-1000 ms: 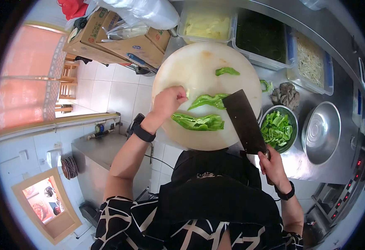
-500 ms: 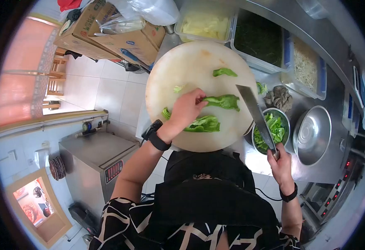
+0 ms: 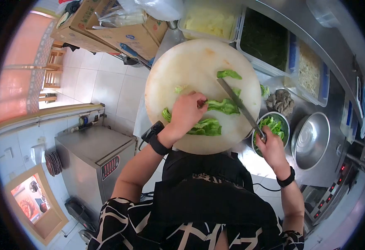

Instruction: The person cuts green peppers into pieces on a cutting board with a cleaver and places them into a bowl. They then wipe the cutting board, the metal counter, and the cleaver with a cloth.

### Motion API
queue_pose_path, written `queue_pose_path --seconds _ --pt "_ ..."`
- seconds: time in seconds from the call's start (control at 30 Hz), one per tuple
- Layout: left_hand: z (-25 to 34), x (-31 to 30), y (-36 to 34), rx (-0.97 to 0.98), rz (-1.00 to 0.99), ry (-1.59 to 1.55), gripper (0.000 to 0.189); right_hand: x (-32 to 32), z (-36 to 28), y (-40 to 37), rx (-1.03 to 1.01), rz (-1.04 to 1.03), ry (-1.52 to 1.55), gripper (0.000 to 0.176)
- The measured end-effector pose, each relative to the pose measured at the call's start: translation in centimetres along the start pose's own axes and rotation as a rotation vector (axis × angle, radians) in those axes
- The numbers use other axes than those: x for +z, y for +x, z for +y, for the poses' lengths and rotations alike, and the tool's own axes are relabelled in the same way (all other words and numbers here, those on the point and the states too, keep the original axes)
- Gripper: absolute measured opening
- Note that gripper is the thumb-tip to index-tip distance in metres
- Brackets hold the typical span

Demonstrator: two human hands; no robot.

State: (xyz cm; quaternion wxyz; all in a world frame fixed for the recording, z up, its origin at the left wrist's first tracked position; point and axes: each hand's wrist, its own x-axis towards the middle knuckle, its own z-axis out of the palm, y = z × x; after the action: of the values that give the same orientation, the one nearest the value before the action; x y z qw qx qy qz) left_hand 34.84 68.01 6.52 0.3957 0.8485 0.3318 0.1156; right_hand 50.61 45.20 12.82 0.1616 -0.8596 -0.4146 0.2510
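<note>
A round pale cutting board (image 3: 174, 64) bears several green leaf pieces. My left hand (image 3: 186, 114) is closed on the near end of a green lettuce leaf (image 3: 225, 107), pinching it flat on the board. Another leaf (image 3: 208, 127) lies partly under my left wrist, and a smaller green piece (image 3: 229, 74) rests higher up. My right hand (image 3: 273, 151) grips the handle of a long-bladed knife (image 3: 237, 102). The blade slants over the leaf's right part; whether its edge touches cannot be seen. Cut greens fill a metal bowl (image 3: 288, 132) beside my right hand.
A bare steel bowl (image 3: 311, 141) stands at the right, near a crumpled grey cloth (image 3: 280, 102). Plastic tubs of pale slices (image 3: 209, 23), dark green strands (image 3: 263, 39) and whitish shreds (image 3: 309, 71) line the back. Cardboard boxes (image 3: 128, 39) stand at the upper left.
The knife has swung left from above the greens bowl to over the leaf on the board. My right hand moved slightly up and left; my left hand still pinches the leaf.
</note>
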Motion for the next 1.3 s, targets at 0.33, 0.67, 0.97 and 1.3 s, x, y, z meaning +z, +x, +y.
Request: queue_pose_path --seconds 0.33,0.67,0.97,1.3 --pt "0.2 1.3 -0.6 -0.115 -0.015 -0.142 0.016 0.3 -3.4 -2.8 0.128 -0.058 0.238 0.024" --pt "-0.9 0.4 1.0 0.044 0.097 -0.148 0.020 0.8 -2.6 -1.2 0.099 0.011 0.201 0.020" --pt "-2.6 -5.2 -4.4 0.186 0.074 0.001 0.032 2.1 -3.7 -0.3 -0.081 -0.056 -0.030 0.021" --pt "-2.3 -3.7 -7.9 0.332 0.044 0.202 0.031 0.8 -1.0 -6.4 0.212 -0.078 0.339 0.020"
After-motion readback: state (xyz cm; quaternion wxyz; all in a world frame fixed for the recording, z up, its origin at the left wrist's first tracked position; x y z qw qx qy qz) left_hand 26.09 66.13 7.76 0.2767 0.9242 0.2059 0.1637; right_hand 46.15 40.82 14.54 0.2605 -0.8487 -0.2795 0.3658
